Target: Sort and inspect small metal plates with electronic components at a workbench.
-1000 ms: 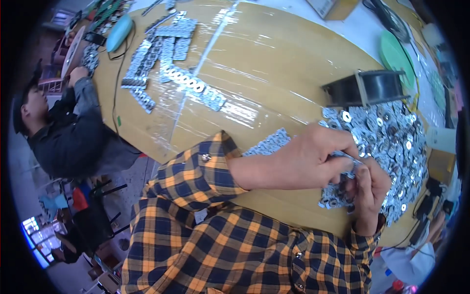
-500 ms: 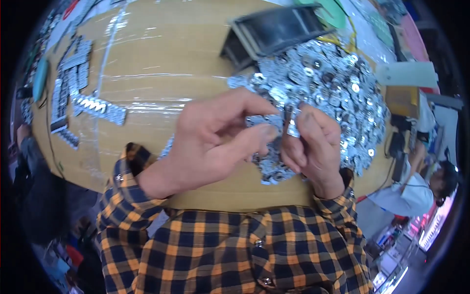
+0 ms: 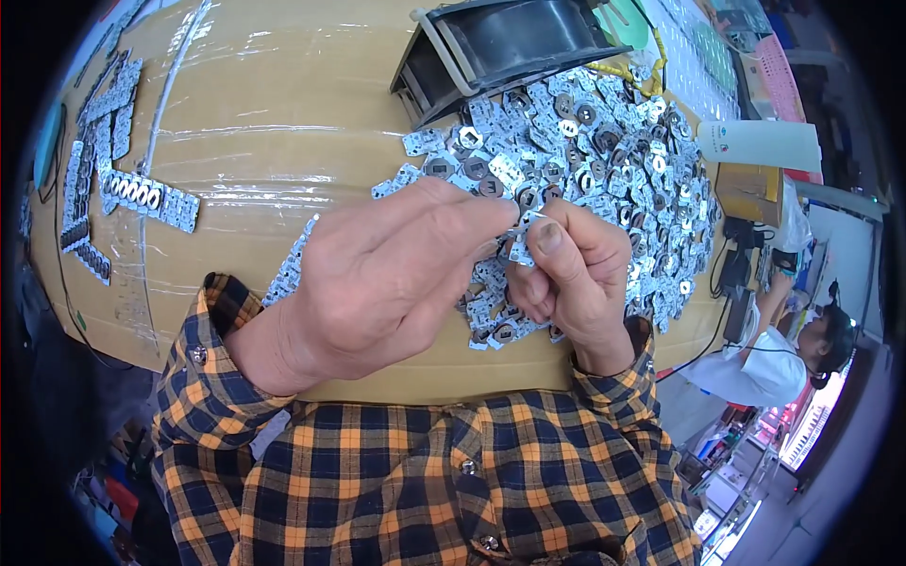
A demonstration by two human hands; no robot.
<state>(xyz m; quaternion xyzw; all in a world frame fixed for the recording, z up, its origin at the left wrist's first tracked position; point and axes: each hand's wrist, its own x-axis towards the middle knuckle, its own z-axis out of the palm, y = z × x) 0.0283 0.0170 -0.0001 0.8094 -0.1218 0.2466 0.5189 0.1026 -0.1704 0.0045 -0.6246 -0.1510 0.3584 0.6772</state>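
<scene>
My right hand (image 3: pixel 580 269) is closed in a pinch, thumb on top, on a small silvery plate (image 3: pixel 521 247) with holes in it. Close against it, the fingertips of my left hand (image 3: pixel 387 274) are pressed together at the upper end of that plate. The back of the left hand hides what its fingers hold, if anything. Both hands are over the near left edge of a big pile of small silvery plates (image 3: pixel 613 179), many bearing round dark discs.
A black open-sided bin (image 3: pixel 519 47) lies tipped at the pile's far side. Joined strips of plates (image 3: pixel 156 200) lie on the tan table covering (image 3: pixel 283 123) at left. A cardboard box (image 3: pixel 748 193) and white container (image 3: pixel 760 141) stand at right, near another person (image 3: pixel 764 349).
The left fingers have closed in and now meet the right hand's fingertips. The plate seen earlier in my left hand is no longer visible there. The whole view has shifted slightly.
</scene>
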